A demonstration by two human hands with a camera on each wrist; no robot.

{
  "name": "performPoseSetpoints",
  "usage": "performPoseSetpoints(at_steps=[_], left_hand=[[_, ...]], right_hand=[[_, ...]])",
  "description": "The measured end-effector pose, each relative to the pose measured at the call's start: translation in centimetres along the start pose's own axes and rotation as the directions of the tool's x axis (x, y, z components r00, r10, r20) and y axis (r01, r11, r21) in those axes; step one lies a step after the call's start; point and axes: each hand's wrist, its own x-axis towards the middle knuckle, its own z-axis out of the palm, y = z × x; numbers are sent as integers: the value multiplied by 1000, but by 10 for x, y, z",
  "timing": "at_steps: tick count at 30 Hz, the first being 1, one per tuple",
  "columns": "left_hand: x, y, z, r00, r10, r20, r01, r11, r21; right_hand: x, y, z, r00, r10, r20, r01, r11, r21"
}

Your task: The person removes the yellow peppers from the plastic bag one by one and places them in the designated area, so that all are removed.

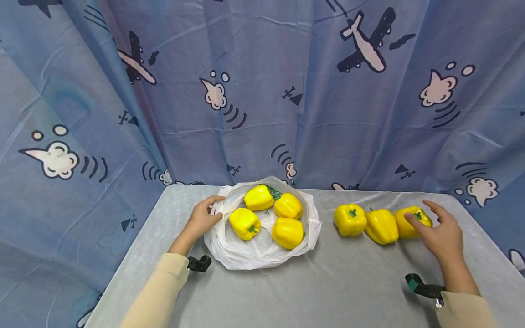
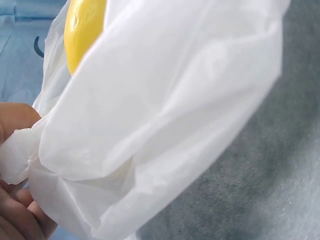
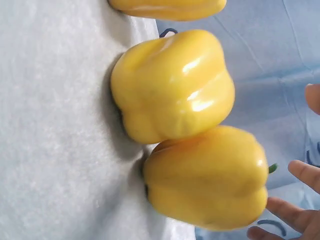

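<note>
On the left side of the table a white plastic bag (image 1: 246,260) lies with its mouth spread wide, and several yellow bell peppers (image 1: 288,232) sit inside. My left hand (image 1: 203,216) pinches the bag's left rim; bunched plastic shows between thumb and fingers in the left wrist view. To the right, three more peppers stand in a row: a left one (image 1: 349,220), a middle one (image 1: 382,227) and a right one (image 1: 401,228). Around the right pepper my right hand (image 1: 446,237) hovers with thumb and fingers spread apart. Its fingertips (image 3: 282,207) are beside that pepper's stem end in the right wrist view.
A grey cloth covers the table (image 1: 328,291). Behind and to the left hangs a blue curtain (image 1: 254,150) printed with planes and clouds, close to the table's far edge. A black strap-on mount sits on each wrist.
</note>
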Motion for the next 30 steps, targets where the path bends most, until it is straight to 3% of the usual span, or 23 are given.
performPoseSetpoints(at_steps=[8, 22, 30], left_hand=[[-1, 2, -1, 1000, 1, -9, -1, 1000, -1], [0, 1, 0, 1000, 10, -17, -10, 1000, -8], [-3, 3, 1, 996, 64, -58, -65, 997, -28]], right_hand=[[-10, -20, -8, 996, -90, -24, 90, 996, 2], [-23, -50, -11, 988, -151, -27, 152, 986, 67], [-31, -72, -8, 966, -254, -40, 257, 959, 117]])
